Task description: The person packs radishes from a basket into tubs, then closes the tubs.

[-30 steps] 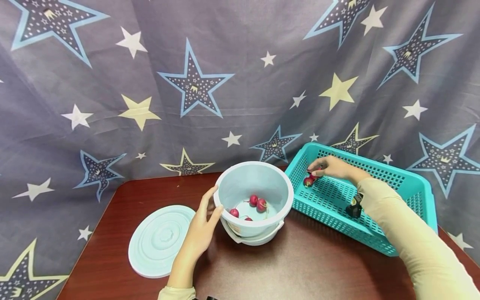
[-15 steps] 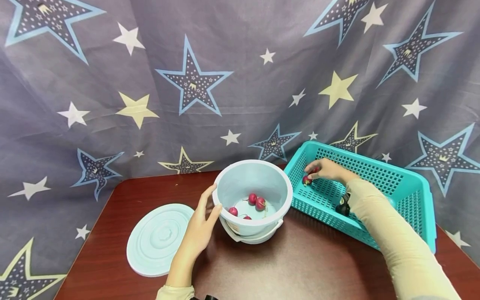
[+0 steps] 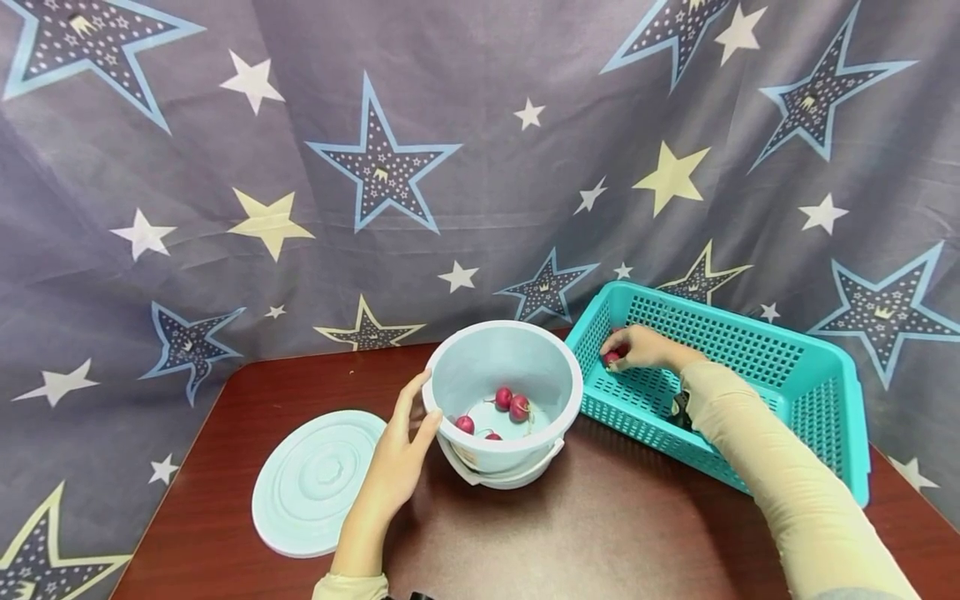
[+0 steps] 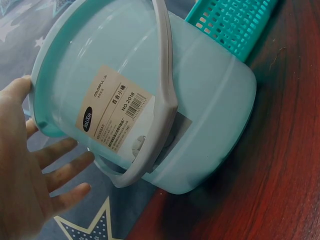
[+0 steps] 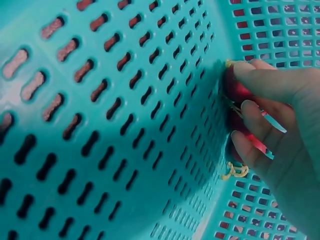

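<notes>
A pale blue bucket (image 3: 461, 362) stands on the table, with several red radishes (image 3: 519, 407) on its floor. My left hand (image 3: 401, 450) rests against the bucket's left side. In the left wrist view, a fingertip meets the rim while the other fingers stretch out below it. My right hand (image 3: 648, 346) reaches into the far left corner of a turquoise perforated basket (image 3: 750, 325). In the right wrist view, its thumb and fingers close round a red radish (image 5: 234, 85). More red skin (image 5: 237, 122) and yellowish stem ends (image 5: 236, 171) show beside the fingertips, partly hidden by them.
A round pale blue lid (image 3: 318, 483) lies flat on the brown table (image 3: 600, 525), left of the bucket. The bucket's handle (image 3: 487, 481) hangs down on the near side. A star-patterned grey cloth (image 3: 465, 208) rises behind the table.
My right hand has shifted slightly left and lower toward the basket corner, its fingers now drawn in over the radishes. The left hand keeps its place at the rim.
</notes>
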Demonstrator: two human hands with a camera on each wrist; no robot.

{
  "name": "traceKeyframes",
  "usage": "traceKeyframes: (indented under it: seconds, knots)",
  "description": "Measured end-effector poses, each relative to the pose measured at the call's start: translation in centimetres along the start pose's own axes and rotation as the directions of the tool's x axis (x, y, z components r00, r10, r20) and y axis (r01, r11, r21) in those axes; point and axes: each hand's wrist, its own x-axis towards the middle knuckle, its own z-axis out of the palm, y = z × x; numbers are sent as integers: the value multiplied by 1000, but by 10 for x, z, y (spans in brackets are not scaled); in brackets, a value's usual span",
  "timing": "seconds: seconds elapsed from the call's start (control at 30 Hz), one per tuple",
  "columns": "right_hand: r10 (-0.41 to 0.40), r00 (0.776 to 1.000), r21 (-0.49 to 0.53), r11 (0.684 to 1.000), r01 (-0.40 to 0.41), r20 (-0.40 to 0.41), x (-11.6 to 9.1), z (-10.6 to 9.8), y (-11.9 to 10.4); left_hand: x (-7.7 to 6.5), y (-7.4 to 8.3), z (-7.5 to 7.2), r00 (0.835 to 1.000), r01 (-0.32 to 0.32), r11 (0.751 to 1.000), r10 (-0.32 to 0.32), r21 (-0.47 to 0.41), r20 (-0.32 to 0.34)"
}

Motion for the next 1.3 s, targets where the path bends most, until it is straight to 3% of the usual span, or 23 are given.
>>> traceKeyframes:
  seconds: [0.47,1.13,1.3]
  knots:
    - [-18,999,-40,999,17,-28,-2,-1,0,-1,-3,-1,1000,-21,1000,21,-2,-4]
    - [53,999,73,996,-52,-13,-13,-34,-28,-1,3,-1,1000,-11,1000,11,-21,3]
    - [54,999,92,994,-54,0,-19,-39,-34,0,-4,0,1000,-28,1000,28,-11,-4]
